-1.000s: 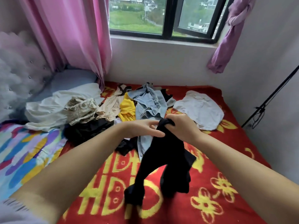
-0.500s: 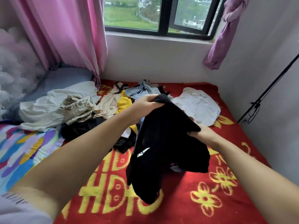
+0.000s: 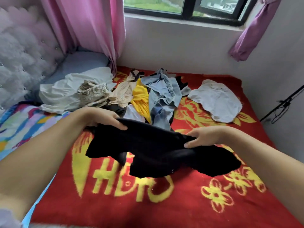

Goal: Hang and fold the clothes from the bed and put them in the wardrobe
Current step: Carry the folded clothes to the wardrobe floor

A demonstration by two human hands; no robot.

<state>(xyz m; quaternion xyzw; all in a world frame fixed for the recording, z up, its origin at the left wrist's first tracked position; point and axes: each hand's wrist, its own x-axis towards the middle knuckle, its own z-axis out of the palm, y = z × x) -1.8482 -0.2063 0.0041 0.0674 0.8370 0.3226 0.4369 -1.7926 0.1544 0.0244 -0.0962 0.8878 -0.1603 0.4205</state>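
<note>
A black garment (image 3: 153,152) is stretched between both hands just above the red blanket (image 3: 181,203). My left hand (image 3: 105,118) grips its upper left edge, thumb on top. My right hand (image 3: 205,136) pinches its right edge. The lower part of the garment droops onto the blanket. Behind it lies a pile of clothes: blue jeans (image 3: 162,96), a yellow top (image 3: 140,97), a beige garment (image 3: 123,91), a patterned cream piece (image 3: 93,92) and a white garment (image 3: 65,92). A pale grey garment (image 3: 217,99) lies apart at the right.
The bed fills the view, with a colourful sheet (image 3: 21,122) at left and a tufted headboard (image 3: 21,55) behind it. A pink curtain (image 3: 92,30) hangs at the window. A black stand (image 3: 283,102) leans along the right wall.
The hands moved apart and lower, spreading the black garment sideways over the blanket; before, it hung bunched from both hands. The view tilted down.
</note>
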